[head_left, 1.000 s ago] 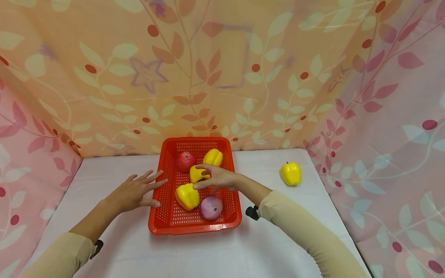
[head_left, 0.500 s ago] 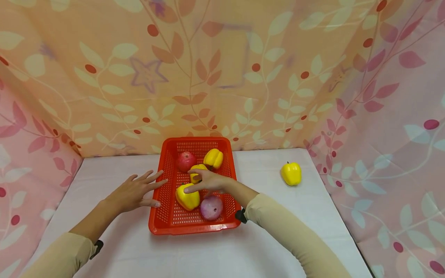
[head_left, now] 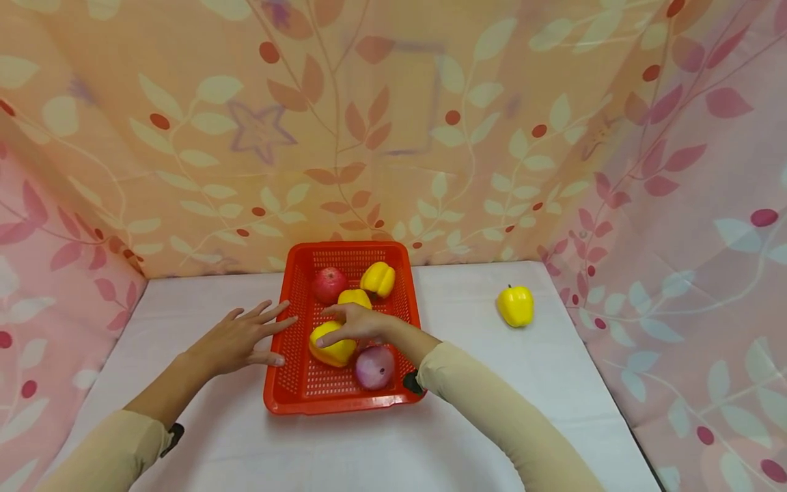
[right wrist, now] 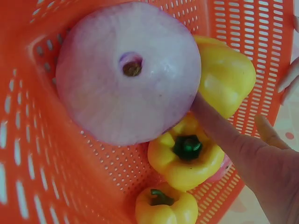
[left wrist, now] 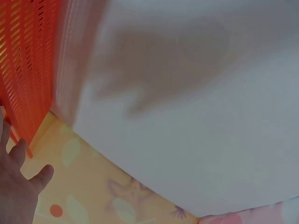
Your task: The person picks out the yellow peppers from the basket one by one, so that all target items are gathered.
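A red plastic basket [head_left: 344,408] holds three yellow bell peppers, a round red fruit [head_left: 330,283] and a round pale purple thing [head_left: 376,369] with a brown stub in its dimple. My right hand [head_left: 359,324] is over the basket, fingers spread apart, its thumb overlapping the front pepper [head_left: 335,354] in the head view. Behind that hand the middle pepper [head_left: 354,296] is partly covered; the back pepper [head_left: 378,279] lies at the far right of the basket. My left hand [head_left: 236,338] has its fingers spread, with fingertips at the basket's left rim.
Another yellow bell pepper [head_left: 515,305] stands alone on the white tabletop [head_left: 467,301], right of the basket. Patterned cloth [head_left: 393,137] hangs behind the table and along both sides.
My right hand has moved left and toward me within the basket, from over the middle pepper to the front pepper. The left hand has stayed at the rim.
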Demonstrator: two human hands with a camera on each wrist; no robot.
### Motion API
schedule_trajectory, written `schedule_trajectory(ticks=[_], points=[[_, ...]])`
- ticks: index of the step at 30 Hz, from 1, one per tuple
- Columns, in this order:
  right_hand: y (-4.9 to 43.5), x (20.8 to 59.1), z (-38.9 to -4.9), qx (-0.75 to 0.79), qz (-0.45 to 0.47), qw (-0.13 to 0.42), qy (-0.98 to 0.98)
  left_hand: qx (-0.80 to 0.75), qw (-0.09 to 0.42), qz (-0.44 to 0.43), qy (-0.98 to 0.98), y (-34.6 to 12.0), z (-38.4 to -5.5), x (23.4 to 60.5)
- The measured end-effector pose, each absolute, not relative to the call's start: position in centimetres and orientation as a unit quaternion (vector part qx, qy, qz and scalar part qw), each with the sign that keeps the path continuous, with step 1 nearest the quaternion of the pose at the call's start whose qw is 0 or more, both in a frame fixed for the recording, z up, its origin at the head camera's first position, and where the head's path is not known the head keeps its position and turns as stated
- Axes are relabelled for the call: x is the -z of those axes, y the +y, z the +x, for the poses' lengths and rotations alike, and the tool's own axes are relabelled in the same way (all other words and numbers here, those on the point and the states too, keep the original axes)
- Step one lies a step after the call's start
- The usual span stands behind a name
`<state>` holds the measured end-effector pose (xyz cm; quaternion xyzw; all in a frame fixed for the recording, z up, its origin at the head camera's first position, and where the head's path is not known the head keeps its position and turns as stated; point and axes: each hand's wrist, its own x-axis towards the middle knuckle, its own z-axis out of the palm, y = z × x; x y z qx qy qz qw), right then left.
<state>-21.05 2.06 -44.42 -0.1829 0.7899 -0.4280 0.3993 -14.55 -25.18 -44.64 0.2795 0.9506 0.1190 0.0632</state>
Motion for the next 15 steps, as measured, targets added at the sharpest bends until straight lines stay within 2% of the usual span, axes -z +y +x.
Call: schedule_trajectory(ticks=[3,15], points=[[1.7,44.7,-21.1,0.412,-0.198,0.395,0.797,-0.118,0.064,0.282,0.950,-25.2,-14.6,44.7],[0.6,46.1,-21.4,0.406,-0.160,0.453,0.778,-0.115,0.060,0.288,0.949,-25.2,-14.8,44.9]])
